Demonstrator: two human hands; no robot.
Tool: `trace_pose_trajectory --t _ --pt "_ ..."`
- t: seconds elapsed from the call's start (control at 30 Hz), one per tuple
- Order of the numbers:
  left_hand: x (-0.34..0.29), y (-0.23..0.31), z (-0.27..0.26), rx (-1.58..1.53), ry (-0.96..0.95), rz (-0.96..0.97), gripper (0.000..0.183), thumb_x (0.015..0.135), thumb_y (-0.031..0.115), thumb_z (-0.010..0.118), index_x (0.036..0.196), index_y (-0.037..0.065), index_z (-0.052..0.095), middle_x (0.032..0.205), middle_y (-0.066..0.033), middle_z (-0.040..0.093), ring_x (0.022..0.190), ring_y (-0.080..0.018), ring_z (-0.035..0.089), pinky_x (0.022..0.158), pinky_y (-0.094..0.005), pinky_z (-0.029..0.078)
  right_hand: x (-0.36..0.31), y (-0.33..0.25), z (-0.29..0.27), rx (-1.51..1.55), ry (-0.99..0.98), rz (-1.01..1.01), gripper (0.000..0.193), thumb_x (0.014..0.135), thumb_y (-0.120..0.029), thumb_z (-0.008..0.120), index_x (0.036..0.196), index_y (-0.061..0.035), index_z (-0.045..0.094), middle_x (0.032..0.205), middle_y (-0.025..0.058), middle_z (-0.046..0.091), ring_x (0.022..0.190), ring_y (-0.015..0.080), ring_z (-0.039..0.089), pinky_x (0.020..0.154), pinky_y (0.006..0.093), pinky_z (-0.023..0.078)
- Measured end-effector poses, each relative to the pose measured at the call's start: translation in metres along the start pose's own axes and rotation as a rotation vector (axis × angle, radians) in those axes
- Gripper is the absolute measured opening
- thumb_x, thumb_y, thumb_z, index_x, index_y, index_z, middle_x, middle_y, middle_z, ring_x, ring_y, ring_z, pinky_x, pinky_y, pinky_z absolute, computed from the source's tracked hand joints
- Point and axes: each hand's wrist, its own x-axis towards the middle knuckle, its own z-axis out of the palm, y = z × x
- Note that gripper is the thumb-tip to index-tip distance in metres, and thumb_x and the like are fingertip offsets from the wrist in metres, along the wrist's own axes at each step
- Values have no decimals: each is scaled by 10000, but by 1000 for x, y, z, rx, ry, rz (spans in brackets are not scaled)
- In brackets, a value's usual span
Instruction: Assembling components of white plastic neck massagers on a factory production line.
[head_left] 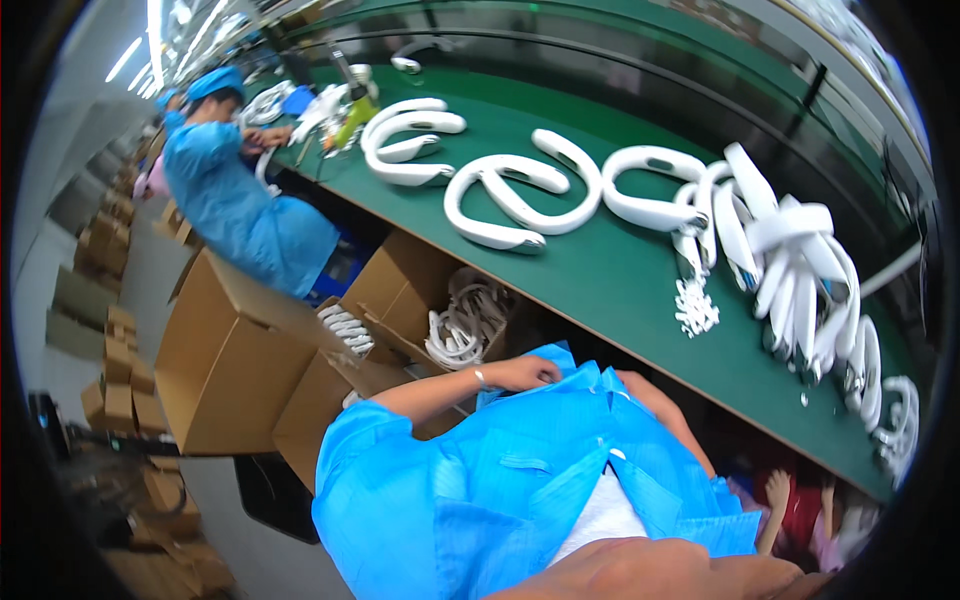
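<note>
My left hand [526, 373] is at the front of the blue smock [510, 420] I wear, its fingers curled in on the cloth near the hem. A bracelet circles that wrist. My right hand [632, 383] reaches the other side of the same hem; the raised cloth hides its fingers, so its grip cannot be made out. Both hands are below the near edge of a green worktable [600, 290], apart from the white curved, U-shaped devices [500, 232] lying on it.
More white devices [800, 270] are heaped at the table's right, beside a small pile of white pieces [696, 308]. Open cardboard boxes [235, 365] stand at my left, one holding white curved parts [460, 330]. A co-worker [240, 190] in blue works farther left; another person's hand [777, 490] shows lower right.
</note>
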Motion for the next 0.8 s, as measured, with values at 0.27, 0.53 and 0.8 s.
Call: trace_pose_trajectory --t 0.27,0.53,0.8 --pt "-63 -87 -50 486 -9 -313 324 849 296 610 999 9 625 866 -69 661 792 -170 613 742 -303 487 -70 44 -50 -106 559 567 420 740 -330 695 901 57 667 873 156 662 816 198 617 766 299 475" --pt "-13 100 -86 -200 30 -66 196 887 163 584 1024 23 580 881 -81 645 791 -128 632 652 -247 518 -111 151 -64 -896 722 612 350 749 -260 614 993 -9 635 943 220 641 949 372 602 809 432 490" --pt "112 183 -138 64 710 24 317 892 312 538 994 13 552 705 -102 626 524 -130 587 440 -250 456 -114 -67 -50 -811 639 26 183 756 -149 655 889 -24 640 804 161 628 762 348 607 700 425 485"
